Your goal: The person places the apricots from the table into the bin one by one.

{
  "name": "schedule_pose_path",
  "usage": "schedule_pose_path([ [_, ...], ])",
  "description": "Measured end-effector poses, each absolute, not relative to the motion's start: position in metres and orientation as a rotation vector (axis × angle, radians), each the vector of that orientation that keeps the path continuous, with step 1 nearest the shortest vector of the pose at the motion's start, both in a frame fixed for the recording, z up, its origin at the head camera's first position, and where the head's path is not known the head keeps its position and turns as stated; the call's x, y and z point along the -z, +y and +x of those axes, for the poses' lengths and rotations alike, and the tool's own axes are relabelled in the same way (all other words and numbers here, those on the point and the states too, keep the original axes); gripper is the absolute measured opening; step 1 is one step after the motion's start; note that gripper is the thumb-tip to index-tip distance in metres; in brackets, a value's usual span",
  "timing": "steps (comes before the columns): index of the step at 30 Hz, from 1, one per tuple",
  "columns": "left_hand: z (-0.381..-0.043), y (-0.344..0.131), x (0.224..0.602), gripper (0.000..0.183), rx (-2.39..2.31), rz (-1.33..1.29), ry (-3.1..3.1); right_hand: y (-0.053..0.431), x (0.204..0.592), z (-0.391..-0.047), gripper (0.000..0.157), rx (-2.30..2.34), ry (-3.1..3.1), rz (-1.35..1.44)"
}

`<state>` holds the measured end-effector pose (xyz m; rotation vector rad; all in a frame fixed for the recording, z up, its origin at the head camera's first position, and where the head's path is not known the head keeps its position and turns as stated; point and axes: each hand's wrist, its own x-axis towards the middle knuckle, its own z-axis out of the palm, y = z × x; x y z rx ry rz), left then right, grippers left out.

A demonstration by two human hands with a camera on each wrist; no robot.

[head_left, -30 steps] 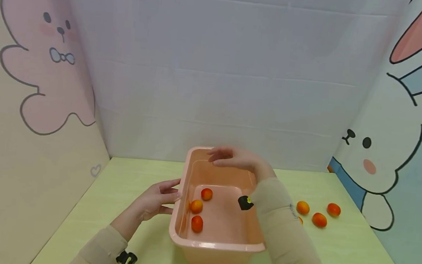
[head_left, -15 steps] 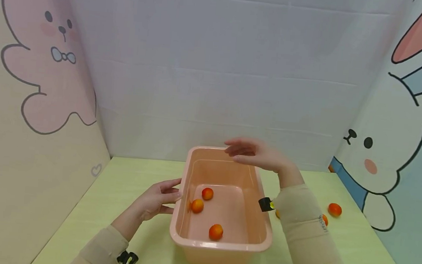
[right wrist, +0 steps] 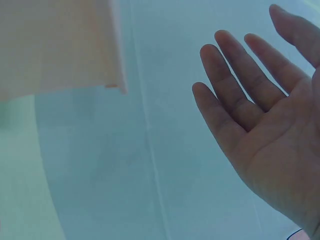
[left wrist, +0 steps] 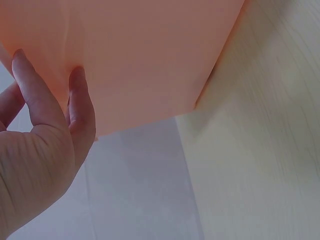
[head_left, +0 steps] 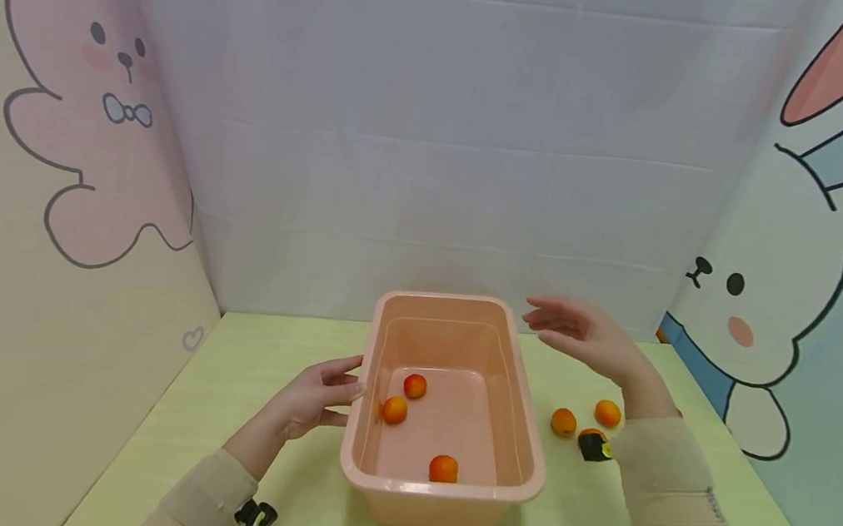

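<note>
A pink plastic basin (head_left: 439,488) stands on the pale green table. Inside lie three small orange-red tomato-like fruits: one (head_left: 443,469) at the near end, one (head_left: 394,410) by the left wall, one (head_left: 415,386) just beyond it. My left hand (head_left: 312,400) touches the basin's left side; in the left wrist view its fingertips rest against the outer wall (left wrist: 145,60). To the right of the basin, my right hand (head_left: 586,336) hangs above the table, holding nothing. Its fingers are extended and slightly spread in the right wrist view.
Loose fruits lie right of the basin, among them one (head_left: 563,422) nearest it and one (head_left: 607,413) further back. Others are partly hidden by the right wrist camera (head_left: 593,446) and sleeve. A white cloth wall (head_left: 437,172) closes off the table's back edge.
My right hand has moved right, from above the basin to beside it. The nearest fruit inside has rolled rightward from the left wall. My left hand stays at the basin's side.
</note>
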<state>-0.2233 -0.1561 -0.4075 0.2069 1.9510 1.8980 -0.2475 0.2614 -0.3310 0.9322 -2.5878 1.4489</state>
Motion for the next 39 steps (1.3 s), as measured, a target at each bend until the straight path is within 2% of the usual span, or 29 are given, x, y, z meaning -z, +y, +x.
schedule_pose_path([
  [6,-0.224,-0.155,0.408,0.068,-1.893,0.189,1.966,0.289,0.365,-0.235,0.047,-1.463,-2.616,0.765],
  [12,-0.223,-0.155,0.407,0.07,-1.89,0.229,1.954,0.311,0.39,-0.223,0.047,-1.515,-2.567,0.713],
  [19,-0.222,-0.154,0.404,0.069,-1.885,0.238,1.95,0.342,0.415,-0.212,0.05,-1.414,-2.598,0.525],
  [29,-0.224,-0.155,0.407,0.069,-1.885,0.213,1.968,0.382,0.437,-0.202,0.057,-1.249,-2.619,0.222],
  [39,-0.223,-0.154,0.407,0.068,-1.878,0.17,1.994,0.403,0.461,-0.204,0.061,-1.128,-2.578,-0.035],
])
